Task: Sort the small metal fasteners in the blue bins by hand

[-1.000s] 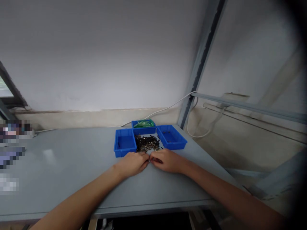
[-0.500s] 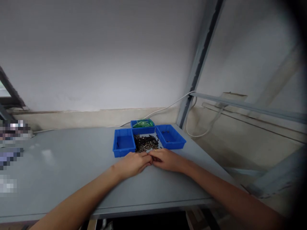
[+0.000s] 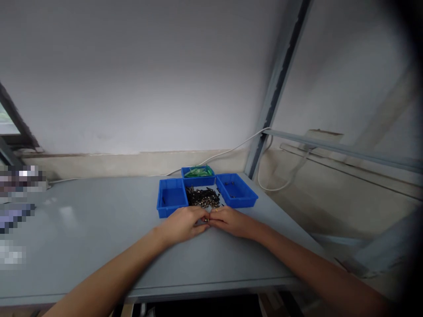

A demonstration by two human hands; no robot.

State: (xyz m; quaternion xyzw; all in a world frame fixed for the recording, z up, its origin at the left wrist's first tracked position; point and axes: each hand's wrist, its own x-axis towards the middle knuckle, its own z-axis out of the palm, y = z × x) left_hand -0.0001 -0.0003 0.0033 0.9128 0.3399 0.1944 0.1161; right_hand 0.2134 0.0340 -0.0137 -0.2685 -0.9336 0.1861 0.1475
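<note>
My left hand (image 3: 186, 224) and my right hand (image 3: 233, 221) meet at the fingertips just in front of a pile of small dark and shiny metal parts (image 3: 202, 197). Between the fingertips shows a small metal part (image 3: 206, 220), pinched by both hands. The pile lies on the grey table among three blue bins. The left bin (image 3: 172, 210) holds a small dark piece, the right bin (image 3: 240, 202) a few small parts, and the back bin (image 3: 198, 180) green items.
The grey table (image 3: 99, 229) runs along a wall. A white cable (image 3: 228, 151) lies behind the bins, and a metal post (image 3: 264, 123) rises at the right back corner. Blurred items (image 3: 16, 215) are at the far left.
The fingers of my left hand have parted slightly, and a small metal part now shows between the fingertips. The view has shifted a little.
</note>
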